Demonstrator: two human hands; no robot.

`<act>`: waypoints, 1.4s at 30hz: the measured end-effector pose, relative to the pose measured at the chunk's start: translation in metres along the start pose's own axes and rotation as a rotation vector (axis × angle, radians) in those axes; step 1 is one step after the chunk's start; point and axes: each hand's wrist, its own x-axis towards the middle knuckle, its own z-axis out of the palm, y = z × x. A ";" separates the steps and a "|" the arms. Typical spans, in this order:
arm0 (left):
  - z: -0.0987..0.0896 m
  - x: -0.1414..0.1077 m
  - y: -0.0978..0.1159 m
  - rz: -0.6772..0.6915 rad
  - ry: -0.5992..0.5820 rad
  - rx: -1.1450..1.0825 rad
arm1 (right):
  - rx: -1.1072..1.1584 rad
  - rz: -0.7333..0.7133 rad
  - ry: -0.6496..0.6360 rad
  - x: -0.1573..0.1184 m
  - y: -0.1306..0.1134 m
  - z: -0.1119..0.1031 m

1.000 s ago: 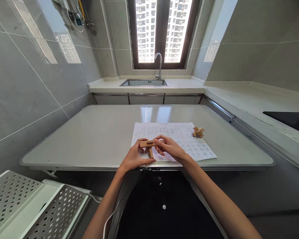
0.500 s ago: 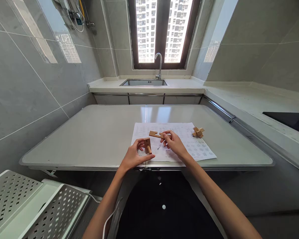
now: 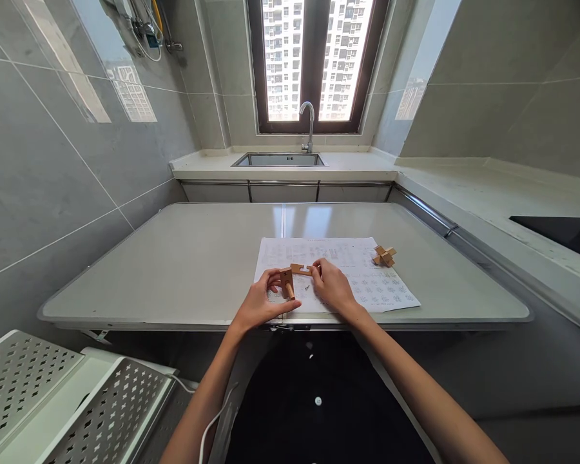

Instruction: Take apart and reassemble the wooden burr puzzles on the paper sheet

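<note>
**Two brown wooden pieces (image 3: 286, 278), one per hand, above the near edge of the white folding table (image 3: 207, 258)**

Left hand (image 3: 261, 301): fingers and thumb clamped on an upright brown wooden block with a round-looking peg pointing toward the near edge; block tilted slightly; small dark marking on its face, too small to read; thumb at the lower end, fingers at the left side.

Right hand (image 3: 332, 285): thumb and fingertips together, pinched on the right end of a flat brown wooden strip (image 3: 298, 269); strip roughly level, notch in its far side; its left end is right by the top of the block; cannot tell if they touch.

Both pieces sit over the left part of a white printed paper sheet (image 3: 338, 258); sheet lies at the table's near edge, across the centre seam; rows of small line drawings, text too small to read.

Light-brown wooden star-shaped cluster of crossed bars (image 3: 385, 256) rests at the sheet's right edge, upper part; well apart from both hands.

Beyond the table's far edge: white counter (image 3: 367, 159) with a steel sink (image 3: 280, 160) and a curved chrome faucet (image 3: 310, 125); white perforated rack (image 3: 120, 406) below the table's near left corner.
</note>
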 end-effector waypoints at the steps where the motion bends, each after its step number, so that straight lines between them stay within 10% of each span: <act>1: 0.000 0.000 0.000 0.004 -0.001 0.002 | -0.041 -0.026 0.005 0.000 0.000 0.002; 12: 0.000 0.000 0.001 0.004 -0.003 -0.007 | -0.420 -0.102 0.025 -0.003 -0.001 0.007; 24: -0.004 0.002 0.007 0.021 0.009 -0.193 | 0.210 -0.605 -0.023 -0.026 -0.042 -0.025; 42: -0.005 0.011 0.002 0.003 -0.146 -0.473 | 0.013 -0.456 -0.043 -0.021 -0.050 -0.020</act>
